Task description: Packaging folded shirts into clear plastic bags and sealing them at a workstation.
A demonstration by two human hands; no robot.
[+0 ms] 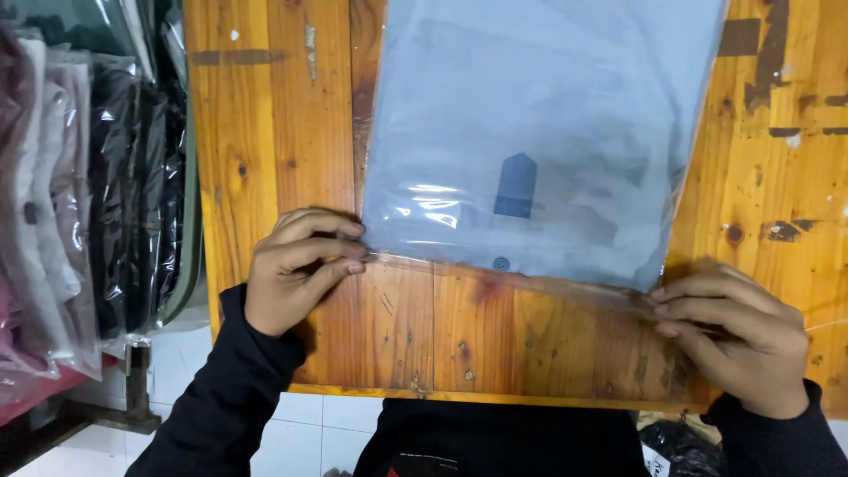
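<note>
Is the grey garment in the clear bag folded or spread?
Folded. The grey garment lies as a flat rectangle inside the clear bag, with its button near the open flap that the left hand and right hand pinch.

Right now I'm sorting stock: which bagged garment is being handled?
The light blue folded shirt flat on the wooden table; the other bagged clothes stand stacked aside, untouched.

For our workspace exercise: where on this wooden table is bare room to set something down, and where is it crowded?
Bare wood lies left of the bagged shirt above the left hand, between both hands along the table front edge, and right of the bag above the right hand. Crowded: the bagged clothes stacked beyond the table's left edge.
</note>
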